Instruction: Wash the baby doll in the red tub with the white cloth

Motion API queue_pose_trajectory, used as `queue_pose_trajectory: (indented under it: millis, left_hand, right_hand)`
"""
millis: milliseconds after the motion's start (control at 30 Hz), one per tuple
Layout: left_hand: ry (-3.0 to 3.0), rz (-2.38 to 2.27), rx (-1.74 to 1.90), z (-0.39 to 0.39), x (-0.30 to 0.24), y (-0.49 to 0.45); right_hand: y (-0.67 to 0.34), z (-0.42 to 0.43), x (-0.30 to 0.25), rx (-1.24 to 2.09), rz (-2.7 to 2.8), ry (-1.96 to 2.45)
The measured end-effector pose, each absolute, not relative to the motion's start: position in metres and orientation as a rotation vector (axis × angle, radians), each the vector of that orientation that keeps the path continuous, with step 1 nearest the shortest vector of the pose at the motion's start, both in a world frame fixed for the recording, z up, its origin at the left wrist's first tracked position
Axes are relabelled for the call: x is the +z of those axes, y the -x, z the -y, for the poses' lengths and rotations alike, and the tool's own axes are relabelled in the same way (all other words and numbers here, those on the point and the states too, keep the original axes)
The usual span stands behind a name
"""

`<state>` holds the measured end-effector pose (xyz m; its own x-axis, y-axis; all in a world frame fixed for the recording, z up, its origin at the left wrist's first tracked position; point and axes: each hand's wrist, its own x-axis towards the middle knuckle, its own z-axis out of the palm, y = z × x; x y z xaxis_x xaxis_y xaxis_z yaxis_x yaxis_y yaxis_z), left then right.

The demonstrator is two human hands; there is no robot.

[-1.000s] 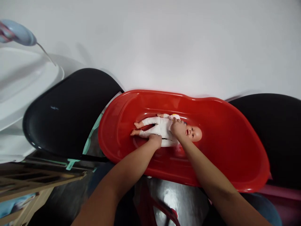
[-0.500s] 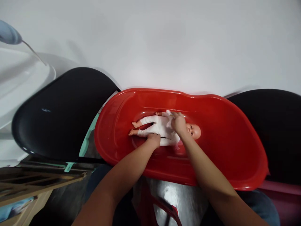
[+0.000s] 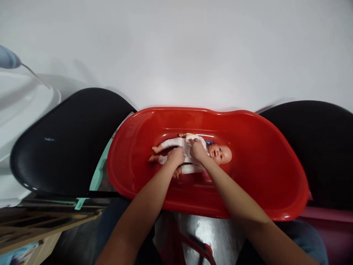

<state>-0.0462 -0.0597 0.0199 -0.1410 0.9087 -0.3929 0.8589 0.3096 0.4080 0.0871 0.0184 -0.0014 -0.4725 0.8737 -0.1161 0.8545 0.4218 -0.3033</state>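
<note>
A baby doll (image 3: 220,154) in a white outfit (image 3: 173,142) lies on its back in the red tub (image 3: 264,158), head to the right and bare feet to the left. My left hand (image 3: 175,156) is closed on the white cloth at the doll's waist. Beside it, over the chest, my right hand (image 3: 198,150) pinches the front of the outfit, where a small yellow patch shows. The fingertips of both hands are partly hidden. One doll arm lies along the near side, and the other points toward the tub's far wall.
Black chair seats flank the tub, one at the left (image 3: 66,143) and one at the right (image 3: 325,147). A white basin (image 3: 22,106) is at the far left, below a blue rounded object (image 3: 9,58). Behind everything is a pale wall (image 3: 193,55). A wooden rack (image 3: 49,228) stands at lower left.
My right hand has moved down and left from near the doll's neck to its chest. My left hand has shifted up to the waist. The doll's near arm now shows its hand.
</note>
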Motion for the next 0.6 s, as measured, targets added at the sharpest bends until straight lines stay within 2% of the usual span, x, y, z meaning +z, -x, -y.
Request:
queue_pose_trajectory:
  millis: [133,300,467,600]
  left_hand:
    - [-1.631,-2.16,0.083,0.063,0.02,0.052]
    - [-1.529,-2.095,-0.084,0.07,0.008,0.055]
    - [-1.515,-2.076,-0.127,0.068,0.002,0.059]
    - [-1.509,-2.064,-0.141,0.068,0.002,0.061]
  right_hand:
    - [-0.09,-0.02,0.009,0.573,2.505,1.481]
    - [-0.114,-0.031,0.025,0.245,2.195,1.808]
    - [-0.115,-0.032,0.014,0.327,2.395,1.979]
    - [-0.103,-0.03,0.002,0.358,2.488,1.88]
